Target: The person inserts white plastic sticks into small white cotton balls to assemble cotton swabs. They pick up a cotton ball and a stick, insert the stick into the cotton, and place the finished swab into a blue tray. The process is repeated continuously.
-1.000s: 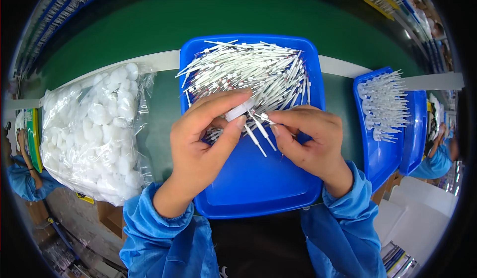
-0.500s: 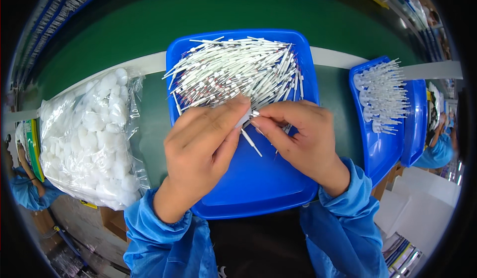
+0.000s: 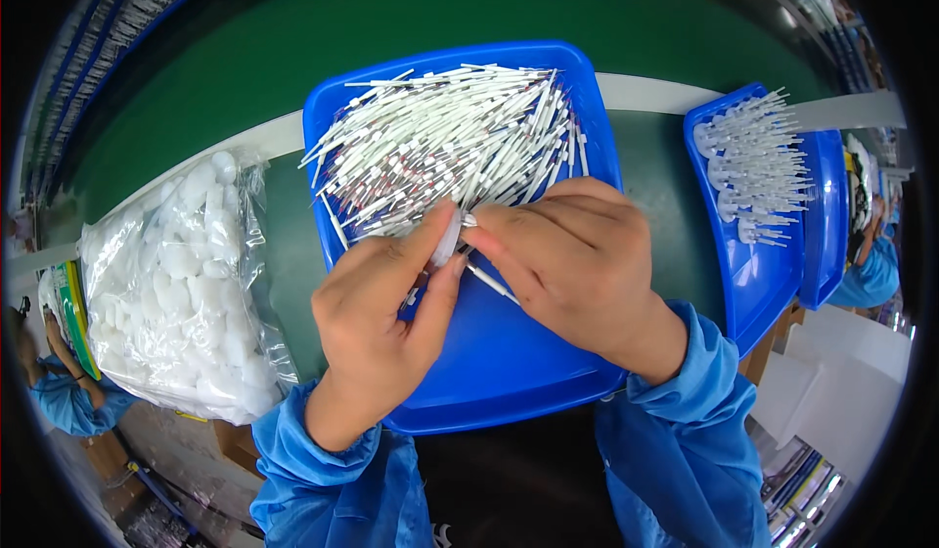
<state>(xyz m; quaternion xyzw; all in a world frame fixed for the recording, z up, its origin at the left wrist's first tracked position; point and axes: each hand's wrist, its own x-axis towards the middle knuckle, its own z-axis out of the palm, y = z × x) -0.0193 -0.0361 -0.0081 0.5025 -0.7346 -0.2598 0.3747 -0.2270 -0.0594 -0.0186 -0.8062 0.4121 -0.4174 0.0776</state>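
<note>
Over the blue tray (image 3: 509, 413), my two hands meet at the fingertips. My left hand (image 3: 377, 313) is closed, with thumb and forefinger pinching a translucent white plastic disc (image 3: 449, 239), seen nearly edge-on. Fingers of my right hand (image 3: 587, 274) pinch a small white piece (image 3: 468, 219) against the disc; its shape is mostly hidden by the fingertips. Beneath the right thumb a thin white stick (image 3: 493, 285) shows; whether it is held or lies in the tray I cannot tell. A heap of thin white sticks (image 3: 440, 147) with dark wire-like ends fills the tray's far half.
A clear bag of white plastic discs (image 3: 176, 284) stands at the left. On the right, a second blue tray (image 3: 758, 298) holds rows of white discs with sticks attached (image 3: 753, 166). A green work surface (image 3: 411, 10) stretches beyond. Other people in blue sleeves (image 3: 871, 272) sit at both sides.
My right hand has turned over and its fingers now cover more of the small piece at the disc. The disc shows more between my left fingers. The whole view has shifted slightly.
</note>
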